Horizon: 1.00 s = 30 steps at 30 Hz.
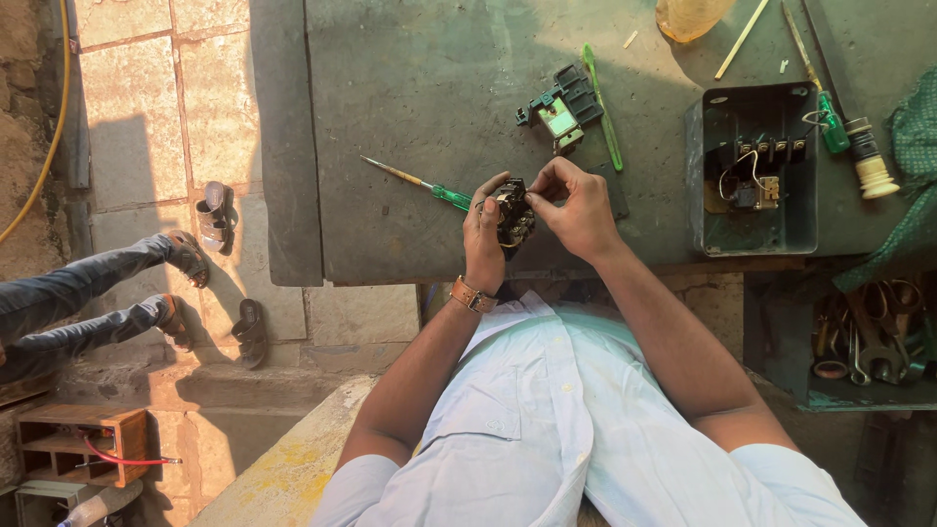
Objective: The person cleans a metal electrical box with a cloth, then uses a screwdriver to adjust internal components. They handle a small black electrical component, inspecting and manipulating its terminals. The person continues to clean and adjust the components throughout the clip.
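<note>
Outdoors, over a grey workbench (410,88), both hands (483,239) (576,210) pinch a black switch part (512,210).

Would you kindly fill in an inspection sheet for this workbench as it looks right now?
Surface: worn grey-green bench top.
Job's things: small black electrical component, held above the bench edge.
Clutter: green-handled screwdriver, green-and-black switch part, open metal switch box, tray of hand tools.
Grippers: left hand and right hand both grip the component.
Cables: white wire in the box; red wire lower left.
Surroundings: stone paving, sandals, another person's legs.
</note>
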### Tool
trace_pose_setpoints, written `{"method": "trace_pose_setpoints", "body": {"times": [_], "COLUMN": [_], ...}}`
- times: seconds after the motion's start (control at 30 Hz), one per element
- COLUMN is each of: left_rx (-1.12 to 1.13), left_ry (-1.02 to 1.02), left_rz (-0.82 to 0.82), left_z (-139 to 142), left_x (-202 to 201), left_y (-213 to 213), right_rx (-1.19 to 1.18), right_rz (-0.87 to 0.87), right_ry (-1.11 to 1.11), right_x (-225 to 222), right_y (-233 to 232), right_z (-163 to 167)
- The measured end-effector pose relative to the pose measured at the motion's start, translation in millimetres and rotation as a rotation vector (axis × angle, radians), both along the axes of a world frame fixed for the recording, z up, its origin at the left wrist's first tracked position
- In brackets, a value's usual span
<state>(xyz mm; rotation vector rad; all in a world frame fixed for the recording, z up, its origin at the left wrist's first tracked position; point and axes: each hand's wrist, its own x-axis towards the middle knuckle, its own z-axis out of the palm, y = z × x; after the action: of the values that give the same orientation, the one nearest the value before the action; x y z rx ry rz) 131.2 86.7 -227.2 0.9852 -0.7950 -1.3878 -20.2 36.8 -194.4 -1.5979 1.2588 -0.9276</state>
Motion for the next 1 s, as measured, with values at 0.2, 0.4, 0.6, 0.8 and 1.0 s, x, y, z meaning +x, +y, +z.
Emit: {"method": "trace_pose_setpoints", "body": {"times": [0.2, 0.4, 0.6, 0.8, 1.0], "left_rx": [0.035, 0.035, 0.048, 0.046, 0.100], "left_ry": [0.018, 0.001, 0.012, -0.017, 0.010], "left_rz": [-0.025, -0.026, -0.036, -0.038, -0.005], "left_z": [2.5, 1.5, -1.4, -4.3, -4.7], "left_x": [0.7, -1.5, -3.9, -4.2, -2.4], "left_y": [0.4, 0.5, 3.5, 4.1, 2.4], "right_rx": [0.183, 0.179, 0.168, 0.217, 0.174], "right_rz": [0.012, 0.017, 0.019, 0.034, 0.113], "right_ry": [-0.219, -0.247, -0.154, -0.212, -0.181], "right_x": [-4.1, -3.8, -5.1, -4.5, -4.0], "right_y": [-0.9, -1.2, -2.8, -3.4, -7.7], "right_z": [0.4, 0.3, 2.0, 1.0, -1.4]}}
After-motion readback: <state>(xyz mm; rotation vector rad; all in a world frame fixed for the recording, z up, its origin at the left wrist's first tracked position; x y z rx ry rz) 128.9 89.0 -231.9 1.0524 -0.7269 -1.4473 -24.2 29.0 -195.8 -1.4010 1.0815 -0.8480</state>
